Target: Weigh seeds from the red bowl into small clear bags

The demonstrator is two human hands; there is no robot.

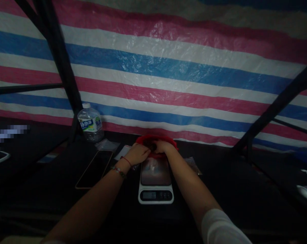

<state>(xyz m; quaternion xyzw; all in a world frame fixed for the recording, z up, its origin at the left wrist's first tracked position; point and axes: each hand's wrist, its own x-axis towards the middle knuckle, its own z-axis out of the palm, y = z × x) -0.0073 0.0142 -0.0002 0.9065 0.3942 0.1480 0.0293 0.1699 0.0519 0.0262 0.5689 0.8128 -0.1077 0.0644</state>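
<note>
Both hands are in at the red container (155, 137), right at the far end of the digital kitchen scale (156, 195), and whether it is a bag or a basin I can't tell. The left hand (138, 154) comes in over the near-left rim, the right hand (162, 146) reaches inside, and between them sits something dark (152, 147), too dim to name. Fingers curl inward on both sides, but whether they grip that dark stuff or merely touch it, I can't tell. Over to the right, a small clear plastic bag (193, 166) lies on the black tabletop (153, 220) with brownish contents showing through. On the left, another clear plastic bag (107, 145) lies flat, its contents unclear, near a capped clear plastic bottle (90, 123) standing upright with a blue, green and white label; its fill level is hard to read. A dark-screened smartphone (95, 169) lies just beside the left forearm.
</note>
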